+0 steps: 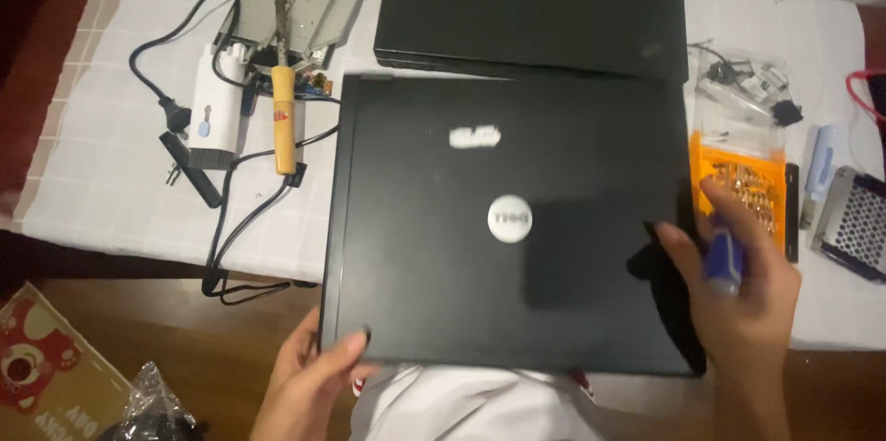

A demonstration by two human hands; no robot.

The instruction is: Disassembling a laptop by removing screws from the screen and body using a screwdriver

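On the left of the white cloth [111,173], a soldering iron [284,118] and black cords [231,220] are lying well away from the hands. The left hand [309,386] is pinching the near left corner of the black laptop [508,229], thumb on top. The laptop is lying shut, and its near edge is hanging over the table edge above the person's lap. I think it could slip off if that grip is getting loose. The right hand [738,298] is curling around a blue screwdriver [723,256] and touching the laptop's right edge. The tool could scratch the lid. Just beside it, an orange bit case [738,187] and a bag of small parts [743,90] are crowding that side. A second laptop [535,7] is blocking the back.
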